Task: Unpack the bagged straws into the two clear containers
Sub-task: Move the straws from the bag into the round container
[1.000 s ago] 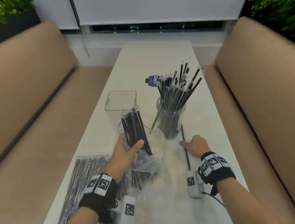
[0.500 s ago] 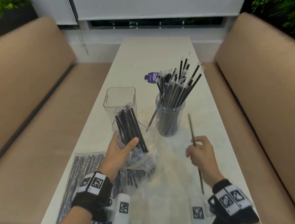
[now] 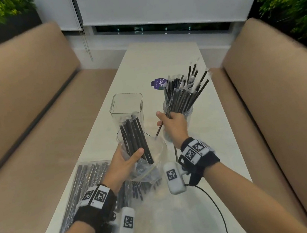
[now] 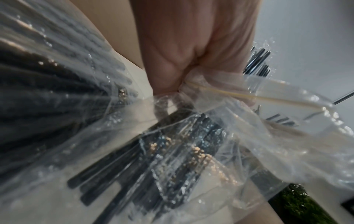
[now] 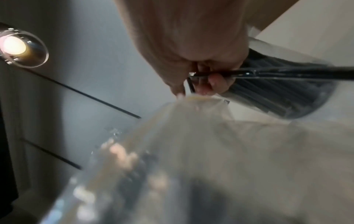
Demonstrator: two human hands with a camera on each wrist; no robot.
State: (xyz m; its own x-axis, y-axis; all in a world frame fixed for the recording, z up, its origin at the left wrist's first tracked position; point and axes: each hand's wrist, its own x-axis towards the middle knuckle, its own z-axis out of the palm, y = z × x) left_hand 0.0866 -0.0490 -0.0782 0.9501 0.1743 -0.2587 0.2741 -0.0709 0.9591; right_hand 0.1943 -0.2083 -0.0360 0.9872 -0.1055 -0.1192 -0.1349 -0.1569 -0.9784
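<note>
Step in hand: loading 1 loose straw [image 3: 168,114] into the round jar [image 3: 179,113]. The right hand [image 3: 173,126] is at the jar's near rim, at about 1 o'clock from the left hand [image 3: 124,163].

Right hand: fingers curled, pinching the straw partway along its length. The upper end leans toward the jar mouth; the lower end trails down past the wrist. The right wrist view shows the fingertips [image 5: 216,84] closed on the dark shaft, with the jar's packed straws just behind.

Left hand: wrapped round the open bag [image 3: 149,155] and the bundle [image 3: 135,138] standing up out of it, thumb across the front. The left wrist view shows plastic bunched tight in the fist. Held above the counter [image 3: 161,57], near centre.

Containers: the round jar, at 1 o'clock, is crowded, its straws fanned out. The square jar [image 3: 127,108], at 11 o'clock, looks empty. A sealed pack [image 3: 86,175] lies flat on the counter at 8 o'clock.

Next move, as I judge it: tip the straw upright, find a gap among the fanned tops and let it drop. After that, the bundle probably belongs in the square jar. Risk: the straw snags on wrapper ends or nudges others out.
</note>
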